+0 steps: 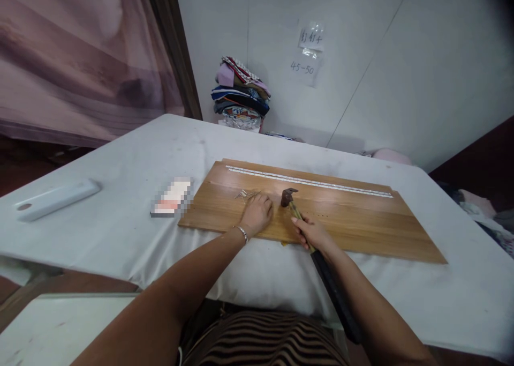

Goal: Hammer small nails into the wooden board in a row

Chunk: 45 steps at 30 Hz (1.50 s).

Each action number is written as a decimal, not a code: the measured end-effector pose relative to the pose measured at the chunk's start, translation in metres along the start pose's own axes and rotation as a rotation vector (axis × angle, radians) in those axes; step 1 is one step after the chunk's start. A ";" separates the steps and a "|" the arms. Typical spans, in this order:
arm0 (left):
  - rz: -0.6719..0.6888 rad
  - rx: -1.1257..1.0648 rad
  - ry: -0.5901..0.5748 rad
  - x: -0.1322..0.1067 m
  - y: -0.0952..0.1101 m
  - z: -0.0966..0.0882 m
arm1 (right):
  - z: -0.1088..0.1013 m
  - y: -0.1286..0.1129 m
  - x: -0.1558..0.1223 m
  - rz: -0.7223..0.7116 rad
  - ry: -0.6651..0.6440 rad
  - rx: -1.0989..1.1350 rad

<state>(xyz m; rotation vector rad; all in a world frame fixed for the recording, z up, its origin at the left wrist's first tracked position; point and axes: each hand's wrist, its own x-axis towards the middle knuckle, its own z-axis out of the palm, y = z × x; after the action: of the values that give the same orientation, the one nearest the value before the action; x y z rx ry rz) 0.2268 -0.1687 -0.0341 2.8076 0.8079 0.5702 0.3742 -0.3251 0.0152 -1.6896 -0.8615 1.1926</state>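
Note:
A wooden board lies on the white-covered table, with two measuring strips along its far side. My right hand grips a claw hammer around the neck, close below the head, and the long black handle slants back toward me. The hammer head is over the middle of the board. My left hand rests on the board left of the hammer, fingers curled together and tips hidden. Beside it lie several loose nails. A row of small dark dots marks the wood to the hammer's right.
Left of the board is a pixelated phone-like object. Farther left lies a long white plastic piece with a hole at one end. A stack of folded cloth stands by the wall behind the table. Handwritten papers hang on the wall.

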 end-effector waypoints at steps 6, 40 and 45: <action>-0.002 0.005 -0.003 0.000 0.001 -0.002 | 0.001 0.003 -0.001 -0.014 0.009 0.030; -0.097 -0.467 0.076 0.008 0.005 -0.020 | 0.004 -0.040 -0.001 -0.046 0.143 0.117; -0.327 -1.152 -0.059 0.038 0.032 -0.037 | 0.022 -0.053 0.016 -0.157 0.167 0.237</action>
<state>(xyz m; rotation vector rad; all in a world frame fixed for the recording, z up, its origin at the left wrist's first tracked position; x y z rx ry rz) 0.2569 -0.1730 0.0195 1.6017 0.6041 0.6114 0.3554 -0.2855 0.0546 -1.4773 -0.7068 0.9903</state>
